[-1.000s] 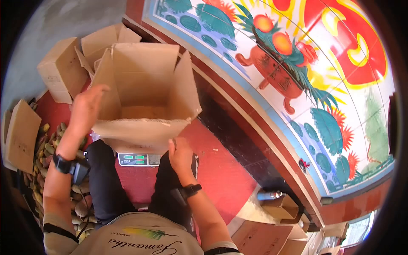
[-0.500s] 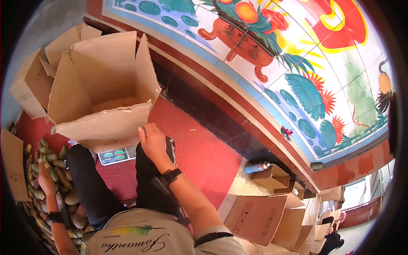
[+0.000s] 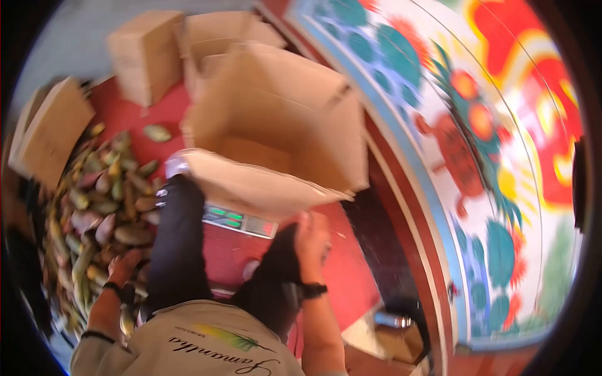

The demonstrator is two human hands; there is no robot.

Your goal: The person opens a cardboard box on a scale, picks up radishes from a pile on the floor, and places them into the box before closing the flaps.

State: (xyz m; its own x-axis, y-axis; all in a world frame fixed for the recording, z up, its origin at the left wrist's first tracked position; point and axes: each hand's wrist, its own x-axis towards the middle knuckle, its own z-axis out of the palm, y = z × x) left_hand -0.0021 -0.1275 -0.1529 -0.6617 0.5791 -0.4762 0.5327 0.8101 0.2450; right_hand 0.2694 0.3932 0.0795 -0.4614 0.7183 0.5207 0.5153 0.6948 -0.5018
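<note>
Left hand: it is low, at the outer side of the left leg; the fingers are blurred, so their grip is not clear [image 3: 125, 263].
Left forearm: it reaches forward and down [image 3: 105, 313].
Right hand: it is in front, near the right knee, also blurred [image 3: 311, 235].
Right forearm: it points forward, almost straight [image 3: 322, 332].
Hands: well apart.

Lumpy green, brown and pinkish vegetables [image 3: 130, 234] are by the left hand [image 3: 125, 264]; past the right hand [image 3: 311, 237], a flat white tile wall [image 3: 407, 135] has red, yellow and teal painted pictures
</note>
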